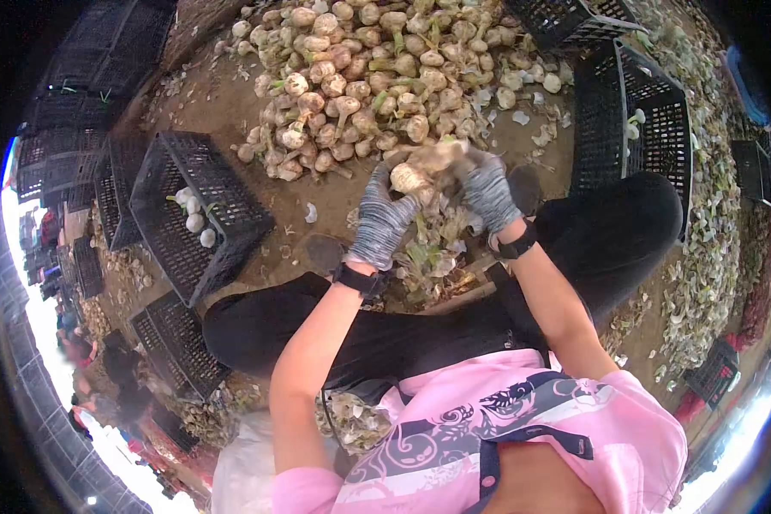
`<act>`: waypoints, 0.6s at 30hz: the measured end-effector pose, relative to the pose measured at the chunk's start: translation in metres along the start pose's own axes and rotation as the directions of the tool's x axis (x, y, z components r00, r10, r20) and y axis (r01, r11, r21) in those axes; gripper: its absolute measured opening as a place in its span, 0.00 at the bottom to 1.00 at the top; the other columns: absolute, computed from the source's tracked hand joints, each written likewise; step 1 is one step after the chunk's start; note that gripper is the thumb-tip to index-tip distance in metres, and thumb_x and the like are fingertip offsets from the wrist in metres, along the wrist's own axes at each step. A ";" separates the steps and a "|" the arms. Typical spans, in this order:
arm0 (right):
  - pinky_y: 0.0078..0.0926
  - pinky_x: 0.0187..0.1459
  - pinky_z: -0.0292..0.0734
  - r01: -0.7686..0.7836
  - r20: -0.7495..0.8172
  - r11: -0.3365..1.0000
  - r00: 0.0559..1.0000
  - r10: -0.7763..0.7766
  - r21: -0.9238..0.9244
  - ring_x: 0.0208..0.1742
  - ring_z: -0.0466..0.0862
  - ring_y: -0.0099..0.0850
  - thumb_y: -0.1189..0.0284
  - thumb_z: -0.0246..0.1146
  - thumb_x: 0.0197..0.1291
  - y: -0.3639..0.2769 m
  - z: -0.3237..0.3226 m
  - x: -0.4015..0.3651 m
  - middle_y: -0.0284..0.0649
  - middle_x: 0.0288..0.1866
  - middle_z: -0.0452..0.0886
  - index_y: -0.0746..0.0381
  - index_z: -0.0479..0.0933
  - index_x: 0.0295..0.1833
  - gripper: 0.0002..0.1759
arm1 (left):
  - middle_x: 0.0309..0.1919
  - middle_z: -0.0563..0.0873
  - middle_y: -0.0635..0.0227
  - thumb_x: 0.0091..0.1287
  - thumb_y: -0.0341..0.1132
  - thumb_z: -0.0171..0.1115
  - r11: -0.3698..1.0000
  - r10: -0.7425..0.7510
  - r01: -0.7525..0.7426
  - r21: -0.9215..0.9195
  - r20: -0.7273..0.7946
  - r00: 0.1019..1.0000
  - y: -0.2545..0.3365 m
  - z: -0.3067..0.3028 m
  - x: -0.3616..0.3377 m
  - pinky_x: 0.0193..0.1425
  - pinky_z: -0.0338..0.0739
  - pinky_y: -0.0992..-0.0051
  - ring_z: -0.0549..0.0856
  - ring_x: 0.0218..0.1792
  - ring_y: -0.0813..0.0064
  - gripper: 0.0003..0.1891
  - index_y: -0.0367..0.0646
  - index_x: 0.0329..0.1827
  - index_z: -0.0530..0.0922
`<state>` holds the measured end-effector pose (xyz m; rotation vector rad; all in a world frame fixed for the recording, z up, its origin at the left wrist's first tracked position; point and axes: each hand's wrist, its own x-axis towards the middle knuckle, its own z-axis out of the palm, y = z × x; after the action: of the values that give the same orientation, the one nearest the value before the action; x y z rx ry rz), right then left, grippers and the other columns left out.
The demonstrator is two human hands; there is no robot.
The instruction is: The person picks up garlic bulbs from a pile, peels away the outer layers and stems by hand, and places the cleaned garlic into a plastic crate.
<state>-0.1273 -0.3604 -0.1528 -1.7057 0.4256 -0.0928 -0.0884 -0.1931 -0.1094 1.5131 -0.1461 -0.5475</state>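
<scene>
A garlic bulb (409, 178) is held between two gloved hands. It is gripped by the closed fingers of the left hand (381, 224). The fingers of the right hand (488, 193) are curled on the bulb's blurred far end; whether stalk or skin is pinched there cannot be told.

Just beyond both hands a large pile of unpeeled garlic (360, 77) is spread over the ground, its near edge almost touching the fingertips. Directly beneath the hands a heap of peelings and stalks (433, 248) is lodged between the knees. The hands are hemmed in from the sides by the left knee (257, 325) and the right knee (625, 223), both clad in black.

Open room is left mainly outward of the left hand, where a strip of bare ground (223, 103) runs between the pile and a black crate (158, 184). That crate is tilted towards the left hand, and a few white bulbs (194, 214) are lying in it. Outward of the right hand, past the knee, a second black crate (660, 146) is set, with a pale bulb (636, 120) seen at its near wall. Beyond that crate a long bank of husks (711, 214) is heaped.
</scene>
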 end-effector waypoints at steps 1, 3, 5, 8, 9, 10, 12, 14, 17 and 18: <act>0.25 0.27 0.68 -0.139 -0.011 0.979 0.990 0.142 0.152 0.23 0.71 0.26 0.70 0.57 0.57 0.001 -0.010 0.004 0.43 0.25 0.78 0.73 0.73 0.42 0.15 | 0.47 0.76 0.67 0.50 0.29 0.68 0.983 -0.081 0.073 -0.167 -0.041 0.996 0.002 0.001 -0.005 0.50 0.75 0.76 0.77 0.45 0.75 0.28 0.41 0.56 0.68; 0.24 0.33 0.71 -0.158 -0.090 0.981 0.982 0.168 0.109 0.29 0.75 0.28 0.70 0.58 0.56 0.016 -0.025 0.016 0.45 0.31 0.80 0.72 0.74 0.44 0.16 | 0.46 0.76 0.67 0.50 0.29 0.68 0.950 -0.168 0.148 -0.275 -0.048 0.985 0.012 -0.003 -0.009 0.49 0.76 0.76 0.77 0.45 0.74 0.28 0.41 0.56 0.67; 0.25 0.36 0.72 -0.199 -0.080 0.975 0.978 0.191 -0.103 0.33 0.77 0.29 0.70 0.58 0.56 0.013 -0.023 0.014 0.46 0.36 0.80 0.70 0.74 0.45 0.16 | 0.46 0.76 0.65 0.50 0.30 0.69 0.903 -0.226 0.181 -0.389 -0.073 0.971 0.012 -0.007 -0.008 0.46 0.79 0.74 0.78 0.45 0.72 0.29 0.40 0.55 0.66; 0.27 0.46 0.71 0.015 -0.022 0.403 0.996 -0.086 -0.915 0.44 0.77 0.33 0.68 0.57 0.57 0.007 -0.012 0.004 0.48 0.46 0.77 0.67 0.72 0.50 0.17 | 0.47 0.74 0.63 0.49 0.21 0.66 0.970 -0.046 0.023 -0.244 -0.090 0.995 0.005 -0.004 0.001 0.52 0.76 0.73 0.77 0.47 0.72 0.28 0.40 0.54 0.65; 0.28 0.50 0.69 0.060 0.081 0.772 0.997 -0.011 -0.632 0.49 0.75 0.34 0.66 0.56 0.58 0.005 -0.014 0.006 0.48 0.49 0.75 0.65 0.70 0.52 0.19 | 0.47 0.74 0.64 0.46 0.21 0.69 0.978 -0.018 -0.003 -0.208 -0.100 0.995 0.012 -0.001 0.000 0.53 0.74 0.74 0.76 0.47 0.72 0.29 0.40 0.52 0.65; 0.29 0.51 0.69 0.059 0.210 0.959 0.978 0.001 -0.278 0.50 0.74 0.34 0.64 0.56 0.59 -0.006 -0.017 0.006 0.46 0.50 0.75 0.65 0.69 0.54 0.20 | 0.47 0.74 0.64 0.46 0.21 0.69 0.977 -0.024 0.002 -0.214 -0.103 0.994 0.016 0.001 -0.003 0.53 0.74 0.74 0.76 0.47 0.72 0.29 0.40 0.52 0.65; 0.29 0.52 0.69 -0.054 0.333 0.993 0.943 0.017 0.102 0.51 0.74 0.33 0.63 0.55 0.60 -0.028 -0.017 0.002 0.44 0.51 0.74 0.65 0.67 0.55 0.22 | 0.47 0.74 0.64 0.44 0.24 0.71 0.997 0.038 -0.043 -0.062 -0.070 0.997 0.019 0.004 -0.004 0.53 0.74 0.74 0.76 0.47 0.73 0.32 0.40 0.52 0.65; 0.27 0.50 0.70 -0.110 0.301 0.952 0.953 0.020 0.286 0.48 0.74 0.29 0.63 0.56 0.60 -0.042 -0.011 -0.010 0.41 0.48 0.75 0.66 0.67 0.54 0.22 | 0.46 0.75 0.63 0.42 0.27 0.73 0.990 0.135 -0.131 0.051 -0.074 0.988 0.009 0.007 -0.004 0.52 0.73 0.73 0.76 0.47 0.72 0.32 0.39 0.51 0.66; 0.23 0.48 0.71 -0.154 0.264 0.923 0.963 0.060 0.352 0.46 0.74 0.26 0.66 0.60 0.57 -0.023 -0.002 -0.012 0.38 0.46 0.74 0.67 0.67 0.53 0.21 | 0.44 0.76 0.60 0.41 0.31 0.74 0.884 0.367 -0.329 0.332 -0.055 0.929 0.001 0.010 -0.005 0.53 0.71 0.70 0.77 0.46 0.66 0.30 0.40 0.49 0.70; 0.23 0.47 0.72 -0.138 0.217 0.928 0.974 0.064 0.347 0.45 0.74 0.25 0.68 0.61 0.56 -0.029 0.001 -0.014 0.38 0.46 0.74 0.67 0.67 0.53 0.21 | 0.44 0.76 0.60 0.41 0.31 0.74 0.885 0.363 -0.325 0.333 -0.057 0.930 0.004 0.010 -0.006 0.53 0.71 0.70 0.77 0.46 0.66 0.30 0.40 0.49 0.70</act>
<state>-0.1330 -0.3510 -0.1224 -1.3125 0.3210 0.0750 -0.0971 -0.1993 -0.1029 1.7797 -0.4208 -0.1484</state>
